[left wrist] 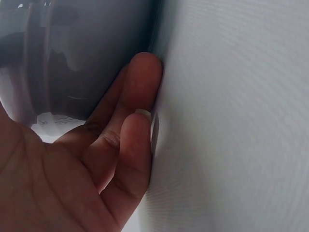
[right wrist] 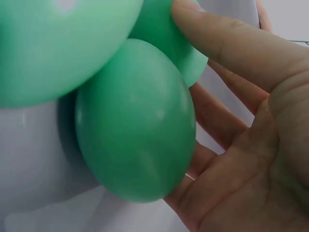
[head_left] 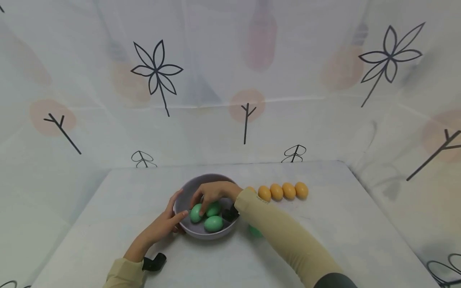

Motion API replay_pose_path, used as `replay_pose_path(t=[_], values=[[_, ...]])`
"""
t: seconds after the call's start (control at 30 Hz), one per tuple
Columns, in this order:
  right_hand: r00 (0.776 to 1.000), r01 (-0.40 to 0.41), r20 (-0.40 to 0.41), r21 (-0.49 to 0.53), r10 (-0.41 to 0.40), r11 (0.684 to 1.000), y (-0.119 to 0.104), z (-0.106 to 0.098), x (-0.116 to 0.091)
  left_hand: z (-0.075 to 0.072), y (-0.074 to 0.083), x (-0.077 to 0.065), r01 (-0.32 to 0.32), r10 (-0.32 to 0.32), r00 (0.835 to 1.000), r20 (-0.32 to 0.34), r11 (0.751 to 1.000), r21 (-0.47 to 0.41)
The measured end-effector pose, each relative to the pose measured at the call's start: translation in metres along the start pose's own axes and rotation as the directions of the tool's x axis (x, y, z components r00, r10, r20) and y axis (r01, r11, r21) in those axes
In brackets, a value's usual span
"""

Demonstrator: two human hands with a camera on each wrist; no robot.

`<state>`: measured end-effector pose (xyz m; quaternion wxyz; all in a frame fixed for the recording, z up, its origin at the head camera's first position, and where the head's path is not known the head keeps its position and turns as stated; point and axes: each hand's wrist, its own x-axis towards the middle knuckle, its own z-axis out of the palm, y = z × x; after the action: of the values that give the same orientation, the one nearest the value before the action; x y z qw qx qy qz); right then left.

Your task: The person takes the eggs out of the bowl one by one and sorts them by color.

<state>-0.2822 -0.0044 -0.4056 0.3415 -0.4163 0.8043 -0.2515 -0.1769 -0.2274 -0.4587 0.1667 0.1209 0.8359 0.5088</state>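
A grey-purple bowl [head_left: 206,236] stands on the white table with three green eggs in it. My left hand [head_left: 166,220] grips its left side, thumb at the rim and the other fingers low on the outside, near the table in the left wrist view. Inside the bowl, my right hand [head_left: 214,192] pinches the leftmost green egg [head_left: 195,215] between thumb and fingers. The two other green eggs, one in front [head_left: 214,224] and one behind [head_left: 215,209], lie close beside it. In the right wrist view the thumb [right wrist: 227,41] presses on the held egg [right wrist: 161,36].
Several orange eggs [head_left: 276,192] lie in a row on the table, right of the bowl; my right sleeve partly covers the leftmost. Another green egg [head_left: 255,231] shows from behind the right forearm. A patterned cloth wall [head_left: 209,136] rises behind the table.
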Motion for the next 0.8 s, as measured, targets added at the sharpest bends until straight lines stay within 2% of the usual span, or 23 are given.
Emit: replay_pose_path(t=[0.33, 0.67, 0.8], values=[[1.0, 0.003, 0.002, 0.052, -0.003, 0.999, 0.001, 0.002, -0.001, 0.0, 0.0, 0.001, -0.017, 0.017, 1.0, 0.005, 1.0, -0.005], [0.997, 0.075, -0.047, 0.189, -0.067, 0.979, 0.003, -0.001, -0.006, 0.001, 0.001, 0.0, -0.031, 0.031, 1.0, 0.006, 0.999, -0.01], [0.994, 0.098, -0.076, 0.207, -0.084, 0.973, 0.003, -0.005, -0.01, 0.001, 0.002, 0.0, -0.023, 0.023, 1.0, 0.006, 1.0, 0.001]])
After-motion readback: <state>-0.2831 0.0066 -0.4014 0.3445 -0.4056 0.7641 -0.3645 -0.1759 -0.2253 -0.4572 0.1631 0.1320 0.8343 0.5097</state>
